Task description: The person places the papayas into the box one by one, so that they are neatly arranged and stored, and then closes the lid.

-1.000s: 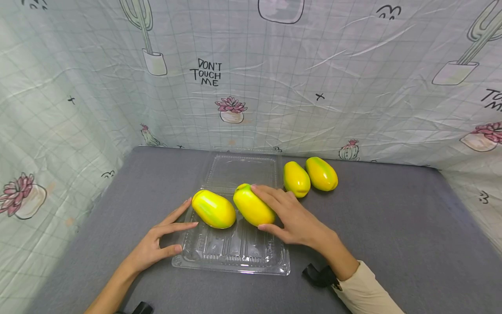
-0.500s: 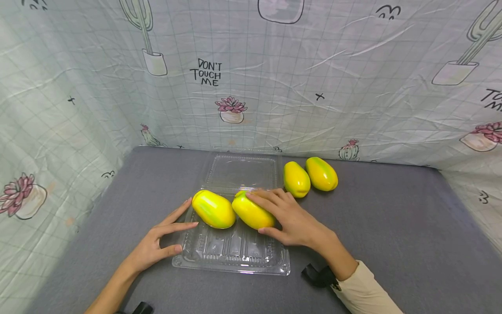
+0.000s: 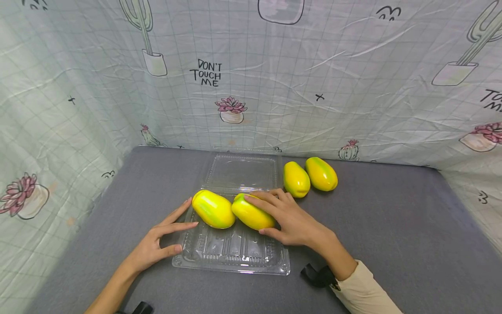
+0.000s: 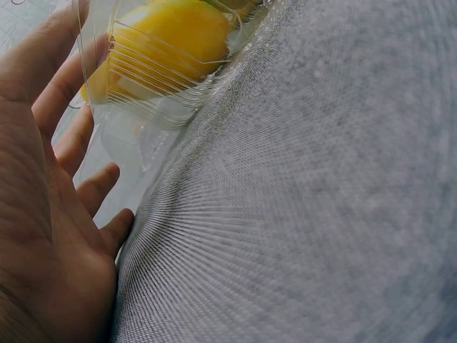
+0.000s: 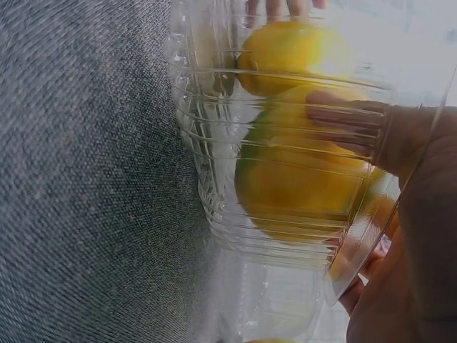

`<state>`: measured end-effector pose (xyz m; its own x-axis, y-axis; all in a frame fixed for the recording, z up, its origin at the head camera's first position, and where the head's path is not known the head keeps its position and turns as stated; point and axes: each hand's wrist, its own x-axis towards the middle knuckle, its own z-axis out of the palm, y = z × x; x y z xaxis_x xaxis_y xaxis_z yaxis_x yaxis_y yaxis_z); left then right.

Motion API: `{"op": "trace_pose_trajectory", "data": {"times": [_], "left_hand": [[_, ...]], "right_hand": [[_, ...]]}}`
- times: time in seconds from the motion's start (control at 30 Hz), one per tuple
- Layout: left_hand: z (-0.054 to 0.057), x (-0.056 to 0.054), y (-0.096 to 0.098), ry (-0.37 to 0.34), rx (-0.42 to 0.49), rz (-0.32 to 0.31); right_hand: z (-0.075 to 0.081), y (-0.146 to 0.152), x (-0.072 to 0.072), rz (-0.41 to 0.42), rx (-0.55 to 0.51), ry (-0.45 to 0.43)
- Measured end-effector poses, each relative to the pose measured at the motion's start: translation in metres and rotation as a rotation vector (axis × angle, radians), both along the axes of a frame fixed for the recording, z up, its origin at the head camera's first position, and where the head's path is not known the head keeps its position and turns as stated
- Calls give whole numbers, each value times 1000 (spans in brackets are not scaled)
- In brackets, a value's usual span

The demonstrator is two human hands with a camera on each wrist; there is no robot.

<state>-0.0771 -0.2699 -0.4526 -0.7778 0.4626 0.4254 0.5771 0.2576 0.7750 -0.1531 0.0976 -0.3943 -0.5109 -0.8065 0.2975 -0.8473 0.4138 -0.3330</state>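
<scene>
A clear plastic clamshell container (image 3: 231, 266) lies open on the grey table, its lid (image 3: 241, 170) folded back toward the wall. One yellow papaya (image 3: 213, 209) with a green streak rests in the left back of the tray. My right hand (image 3: 292, 218) grips a second papaya (image 3: 252, 213) in the tray beside it, thumb on the near side and fingers over the far side. Through the clear wall, the right wrist view shows that papaya (image 5: 293, 193) too. My left hand (image 3: 153, 242) spreads its fingers along the tray's left rim; its palm (image 4: 50, 236) holds nothing.
Two more papayas, one on the left (image 3: 296, 179) and one on the right (image 3: 321, 174), lie behind my right hand, right of the lid. A printed cloth (image 3: 274, 87) hangs behind and beside the grey table (image 3: 384, 226).
My right hand has lowered the second papaya into the tray, tilting it and bringing it against the first. The left hand has stayed in place.
</scene>
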Motion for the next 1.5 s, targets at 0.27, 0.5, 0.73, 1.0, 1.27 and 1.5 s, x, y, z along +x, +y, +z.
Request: {"op": "trace_pose_trajectory", "data": {"times": [0.27, 0.5, 0.73, 1.0, 1.27, 1.5], "left_hand": [[1, 0, 0, -3, 6, -5], [0, -1, 0, 1, 5, -4], [0, -1, -1, 11, 10, -11], [0, -1, -1, 3, 5, -3], [1, -1, 0, -1, -3, 3], [1, -1, 0, 2, -2, 0]], "right_hand": [[0, 0, 0, 1, 8, -13], [2, 0, 0, -5, 15, -27], [3, -1, 0, 1, 1, -34], [2, -1, 0, 6, 5, -23], [2, -2, 0, -1, 9, -19], [2, -2, 0, -2, 14, -14]]}}
